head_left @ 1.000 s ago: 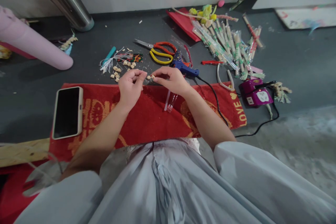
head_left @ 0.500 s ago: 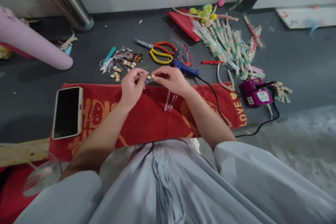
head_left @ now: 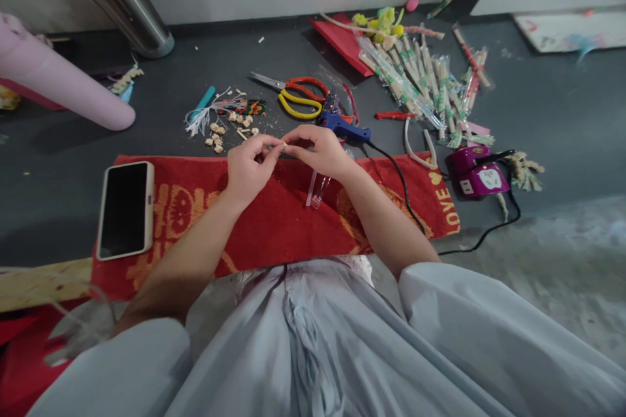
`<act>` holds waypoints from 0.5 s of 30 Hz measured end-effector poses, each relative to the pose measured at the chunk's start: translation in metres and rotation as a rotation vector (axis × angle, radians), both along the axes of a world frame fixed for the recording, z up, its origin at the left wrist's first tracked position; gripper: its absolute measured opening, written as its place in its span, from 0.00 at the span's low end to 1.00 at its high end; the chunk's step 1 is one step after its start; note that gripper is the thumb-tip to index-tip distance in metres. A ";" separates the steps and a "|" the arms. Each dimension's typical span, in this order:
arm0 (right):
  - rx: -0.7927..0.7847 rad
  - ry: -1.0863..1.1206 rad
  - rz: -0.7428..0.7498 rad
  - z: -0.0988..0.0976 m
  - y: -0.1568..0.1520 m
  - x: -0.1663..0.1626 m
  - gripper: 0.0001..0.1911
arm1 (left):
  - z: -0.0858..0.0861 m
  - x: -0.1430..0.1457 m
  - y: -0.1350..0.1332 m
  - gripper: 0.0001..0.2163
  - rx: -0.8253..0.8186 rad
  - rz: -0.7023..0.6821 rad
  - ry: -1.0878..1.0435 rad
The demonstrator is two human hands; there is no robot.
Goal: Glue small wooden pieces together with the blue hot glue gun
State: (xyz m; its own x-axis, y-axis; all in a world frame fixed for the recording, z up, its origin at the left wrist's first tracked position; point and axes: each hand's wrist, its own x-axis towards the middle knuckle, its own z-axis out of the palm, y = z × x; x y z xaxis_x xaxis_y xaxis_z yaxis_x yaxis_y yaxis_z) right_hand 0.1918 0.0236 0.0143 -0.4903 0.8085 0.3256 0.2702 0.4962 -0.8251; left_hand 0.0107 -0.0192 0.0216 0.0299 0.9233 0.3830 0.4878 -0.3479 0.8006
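My left hand (head_left: 250, 166) and my right hand (head_left: 320, 153) meet over the far edge of a red towel (head_left: 274, 228). Their fingertips pinch together around a small cream-coloured piece (head_left: 284, 145), mostly hidden by the fingers. Several similar knobbly cream pieces (head_left: 216, 138) lie loose beyond my left hand, beside a bundle of white strings (head_left: 200, 118). Just past my right hand rests a blue glue gun (head_left: 345, 128), its black cord running over the towel. Scissors (head_left: 300, 107) with red and yellow handles lie behind it.
A phone (head_left: 126, 208) lies on the towel's left end. Many wrapped sticks (head_left: 425, 75) are heaped at the back right, near a purple power block (head_left: 476, 172). At left a pink cylinder (head_left: 73, 78) stands near a metal post (head_left: 127, 6).
My hands have drawn together, closing the small gap between their fingertips. The cream pieces visible between them are now mostly covered. Thin pale bits now show beside the loose pieces.
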 end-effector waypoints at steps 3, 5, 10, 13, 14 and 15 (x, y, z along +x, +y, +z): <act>0.002 -0.012 0.015 0.000 0.000 0.000 0.10 | 0.001 0.000 -0.001 0.07 0.034 -0.002 0.061; 0.010 -0.032 0.013 -0.001 0.000 -0.001 0.10 | 0.000 0.000 -0.001 0.07 0.063 -0.009 0.102; 0.043 -0.027 0.010 -0.002 -0.001 -0.002 0.09 | -0.008 -0.003 0.003 0.08 0.093 0.004 0.158; 0.057 -0.014 0.005 0.000 -0.001 -0.001 0.10 | -0.018 -0.007 0.007 0.10 0.058 0.031 0.128; 0.061 -0.012 0.002 0.001 -0.001 -0.001 0.10 | -0.021 -0.009 0.009 0.11 0.038 0.040 0.121; 0.063 -0.011 -0.001 0.002 -0.001 0.000 0.11 | -0.023 -0.010 0.010 0.12 0.018 0.053 0.117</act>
